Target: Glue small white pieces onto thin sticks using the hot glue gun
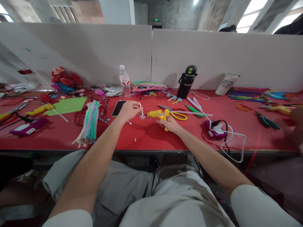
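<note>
My left hand (129, 110) is closed in a pinch around a short whitish pipe-cleaner stem (140, 106), held nearly upright. At the stem's lower end is a small pale purple piece (142, 117), too small to make out in detail. My right hand (172, 125) grips a yellow hot glue gun (154, 113) by its handle. The gun's nozzle points left, close to the purple piece. A long translucent glue stick (191, 113) sticks out of the gun's back. Behind the gun lie scissors with yellow handles (180, 117), partly covered.
A phone (116, 108) and a bundle of pastel pipe cleaners (91, 121) lie left. Farther back stand a water bottle (125, 82) and a black flask (186, 82). A purple power socket (215, 130) with loose cables sits right. Another person's arm (297, 119) is at far right.
</note>
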A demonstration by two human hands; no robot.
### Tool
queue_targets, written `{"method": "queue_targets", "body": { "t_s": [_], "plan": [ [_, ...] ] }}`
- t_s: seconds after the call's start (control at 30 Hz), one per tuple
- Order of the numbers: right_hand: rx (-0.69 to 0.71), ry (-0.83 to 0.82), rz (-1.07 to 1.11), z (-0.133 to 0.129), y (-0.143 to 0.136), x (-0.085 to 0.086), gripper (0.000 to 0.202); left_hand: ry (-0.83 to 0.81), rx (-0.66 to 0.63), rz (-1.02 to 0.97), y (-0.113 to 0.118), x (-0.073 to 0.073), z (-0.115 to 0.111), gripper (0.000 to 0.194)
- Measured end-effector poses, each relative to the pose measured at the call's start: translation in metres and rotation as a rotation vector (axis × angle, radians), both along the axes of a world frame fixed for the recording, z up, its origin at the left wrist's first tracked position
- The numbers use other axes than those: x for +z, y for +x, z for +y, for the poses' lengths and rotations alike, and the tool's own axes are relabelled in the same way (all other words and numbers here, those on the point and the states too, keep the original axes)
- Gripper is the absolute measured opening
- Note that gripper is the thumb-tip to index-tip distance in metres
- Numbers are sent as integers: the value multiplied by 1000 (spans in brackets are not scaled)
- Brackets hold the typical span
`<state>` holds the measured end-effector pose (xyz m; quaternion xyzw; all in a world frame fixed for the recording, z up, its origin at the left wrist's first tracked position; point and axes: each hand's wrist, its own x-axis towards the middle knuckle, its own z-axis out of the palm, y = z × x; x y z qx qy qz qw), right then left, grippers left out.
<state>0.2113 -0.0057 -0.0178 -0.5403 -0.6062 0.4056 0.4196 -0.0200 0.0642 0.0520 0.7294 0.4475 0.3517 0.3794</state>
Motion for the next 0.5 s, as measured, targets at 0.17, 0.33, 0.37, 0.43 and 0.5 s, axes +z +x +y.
{"method": "queue_targets", "body": {
  "t_s": [0.17,0.33,0.37,0.43,0.5],
  "plan": [
    [9,-7,-33,2,-1,-3,32,-26,54,-61,2,-2,1,17],
    [27,14,-134,2,4,-5,33,38,129,-102,-4,0,6,14],
    [27,61,-144,2,6,-4,32,51,144,-111,-7,1,7,13],
    [6,183,-177,3,14,0,34,68,168,-125,-13,6,10,13],
    [-64,265,-282,5,24,3,38,77,176,-135,-19,10,13,15]
  ]
}}
